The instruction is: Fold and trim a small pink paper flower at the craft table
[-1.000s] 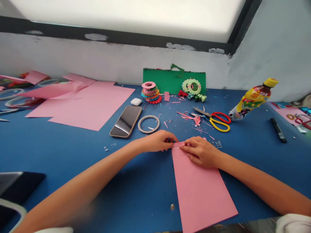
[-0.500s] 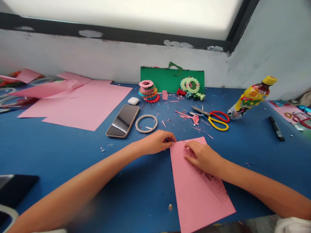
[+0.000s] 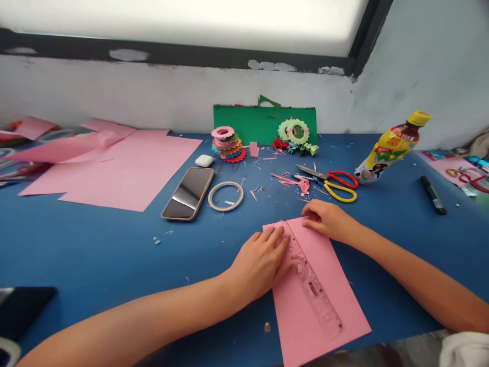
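My left hand lies over the left part of a pink sheet of paper, fingers stretched out and thumb spread. Its fingers rest on the upper part of a clear plastic ruler. The ruler slants across the sheet from the top edge toward the lower right, with a round protractor-like cut-out and dark markings. At the sheet's upper right corner is my right hand, fingers bent, with a gap between thumb and forefinger. It touches the paper's edge there, and I see nothing else in it.
Scissors, paper scraps, a tape ring and a phone lie beyond the sheet. A bottle and a black marker are at right. Larger pink sheets, stacked paper rings and green card sit farther back.
My left hand has come from the sheet's upper left corner down onto the ruler. My right hand has left the ruler for the upper right corner, uncovering more of it.
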`<action>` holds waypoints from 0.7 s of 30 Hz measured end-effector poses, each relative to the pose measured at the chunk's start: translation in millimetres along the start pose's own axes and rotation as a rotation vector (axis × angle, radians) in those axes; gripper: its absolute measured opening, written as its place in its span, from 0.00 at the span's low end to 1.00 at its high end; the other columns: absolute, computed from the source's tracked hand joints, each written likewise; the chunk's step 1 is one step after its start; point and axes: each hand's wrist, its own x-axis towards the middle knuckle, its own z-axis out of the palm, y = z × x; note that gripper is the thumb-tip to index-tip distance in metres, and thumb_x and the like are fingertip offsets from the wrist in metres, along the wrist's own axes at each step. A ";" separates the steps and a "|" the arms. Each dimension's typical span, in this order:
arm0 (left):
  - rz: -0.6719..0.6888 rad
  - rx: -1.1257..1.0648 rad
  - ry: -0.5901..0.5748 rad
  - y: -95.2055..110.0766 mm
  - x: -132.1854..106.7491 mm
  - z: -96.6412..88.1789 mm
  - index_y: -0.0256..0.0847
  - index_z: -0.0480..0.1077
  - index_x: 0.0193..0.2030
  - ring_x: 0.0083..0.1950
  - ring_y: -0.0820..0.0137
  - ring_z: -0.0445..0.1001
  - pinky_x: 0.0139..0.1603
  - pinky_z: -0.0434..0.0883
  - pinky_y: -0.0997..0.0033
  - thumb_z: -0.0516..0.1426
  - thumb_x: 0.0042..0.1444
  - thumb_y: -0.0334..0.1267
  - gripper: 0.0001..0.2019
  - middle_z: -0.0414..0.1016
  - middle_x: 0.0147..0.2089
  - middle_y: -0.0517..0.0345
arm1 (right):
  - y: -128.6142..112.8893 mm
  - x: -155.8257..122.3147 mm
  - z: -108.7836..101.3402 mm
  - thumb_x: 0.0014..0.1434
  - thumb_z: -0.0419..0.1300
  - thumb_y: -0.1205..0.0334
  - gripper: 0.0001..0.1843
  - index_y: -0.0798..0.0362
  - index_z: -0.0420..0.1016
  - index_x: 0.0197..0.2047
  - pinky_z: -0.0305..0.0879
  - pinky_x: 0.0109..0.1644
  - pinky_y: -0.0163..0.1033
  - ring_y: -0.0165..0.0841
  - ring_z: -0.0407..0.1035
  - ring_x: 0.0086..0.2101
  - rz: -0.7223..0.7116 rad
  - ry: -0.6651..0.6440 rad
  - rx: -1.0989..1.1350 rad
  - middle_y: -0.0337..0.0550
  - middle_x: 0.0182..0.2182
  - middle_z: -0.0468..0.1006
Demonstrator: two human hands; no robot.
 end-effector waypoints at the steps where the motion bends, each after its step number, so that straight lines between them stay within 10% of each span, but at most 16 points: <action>1: -0.007 0.008 -0.002 0.3 -0.4 0.6 0.36 0.63 0.57 0.56 0.53 0.66 0.48 0.69 0.57 0.46 0.62 0.51 0.25 0.65 0.59 0.41 | 3.0 0.0 -1.0 0.55 0.59 0.62 0.06 0.53 0.71 0.37 0.61 0.36 0.36 0.30 0.65 0.31 -0.018 -0.001 -0.035 0.41 0.32 0.71; 9: 0.015 0.067 -0.030 10.4 -10.2 1.1 0.29 0.63 0.58 0.62 0.49 0.61 0.54 0.66 0.54 0.48 0.58 0.56 0.32 0.59 0.63 0.35 | -0.5 -1.4 -2.1 0.59 0.57 0.60 0.07 0.53 0.70 0.39 0.63 0.41 0.38 0.34 0.67 0.37 -0.075 -0.051 -0.143 0.44 0.36 0.72; 15: -0.149 0.175 -0.127 16.6 -14.7 -2.2 0.25 0.61 0.61 0.51 0.47 0.70 0.42 0.70 0.54 0.49 0.57 0.57 0.36 0.63 0.60 0.28 | -28.0 -17.8 3.6 0.50 0.62 0.44 0.26 0.52 0.69 0.46 0.66 0.40 0.42 0.39 0.67 0.40 -0.207 -0.213 -0.201 0.48 0.42 0.71; 21: -0.048 0.166 -0.001 18.1 -11.9 9.8 0.27 0.58 0.62 0.59 0.49 0.64 0.48 0.67 0.55 0.42 0.64 0.45 0.27 0.63 0.61 0.33 | -18.7 -13.3 4.5 0.58 0.55 0.62 0.14 0.51 0.71 0.48 0.66 0.43 0.41 0.36 0.67 0.40 -0.291 -0.161 -0.206 0.48 0.43 0.71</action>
